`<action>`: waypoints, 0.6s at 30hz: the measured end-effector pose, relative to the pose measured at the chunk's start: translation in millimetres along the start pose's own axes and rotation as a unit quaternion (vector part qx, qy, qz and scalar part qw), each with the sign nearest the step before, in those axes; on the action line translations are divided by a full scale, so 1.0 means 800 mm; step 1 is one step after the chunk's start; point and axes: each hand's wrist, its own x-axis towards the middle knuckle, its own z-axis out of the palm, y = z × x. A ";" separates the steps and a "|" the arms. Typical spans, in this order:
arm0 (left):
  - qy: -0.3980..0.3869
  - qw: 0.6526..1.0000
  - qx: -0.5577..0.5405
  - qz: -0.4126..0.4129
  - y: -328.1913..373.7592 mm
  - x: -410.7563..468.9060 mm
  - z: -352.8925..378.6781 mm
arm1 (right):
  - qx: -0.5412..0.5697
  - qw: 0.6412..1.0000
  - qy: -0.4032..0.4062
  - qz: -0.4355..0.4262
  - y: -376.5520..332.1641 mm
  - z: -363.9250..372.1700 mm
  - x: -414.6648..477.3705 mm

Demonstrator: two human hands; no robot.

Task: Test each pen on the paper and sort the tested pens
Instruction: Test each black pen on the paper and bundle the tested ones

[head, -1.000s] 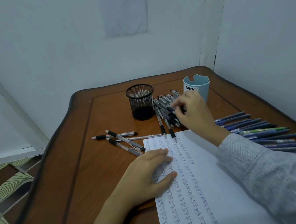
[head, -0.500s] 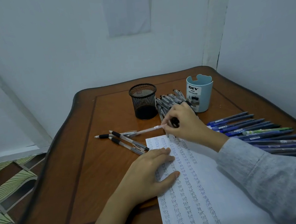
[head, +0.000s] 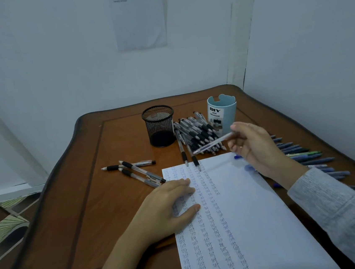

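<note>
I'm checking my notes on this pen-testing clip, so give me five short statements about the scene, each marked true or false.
1. The left hand rests flat on the paper. True.
2. The right hand holds a pen. True.
3. The black mesh cup lies on its side. False: it stands upright.
4. The blue pens lie left of the paper. False: they lie to its right.
5. The paper is blank. False: columns of writing cover its left part.
</note>
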 end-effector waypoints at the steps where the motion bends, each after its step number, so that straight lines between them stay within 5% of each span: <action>1: -0.001 1.000 0.001 0.000 0.000 0.000 0.000 | 0.041 0.999 0.004 0.025 0.002 -0.004 0.000; 8: -0.003 1.000 0.003 0.000 0.000 -0.001 0.001 | 0.193 0.963 0.008 0.187 0.032 -0.019 -0.014; 12: -0.004 1.000 0.001 -0.004 -0.001 0.000 0.000 | 0.278 0.914 -0.140 0.261 0.041 -0.020 -0.030; 18: -0.004 1.000 0.005 -0.003 -0.003 0.000 0.001 | 0.092 0.961 -0.109 0.236 0.046 -0.010 -0.042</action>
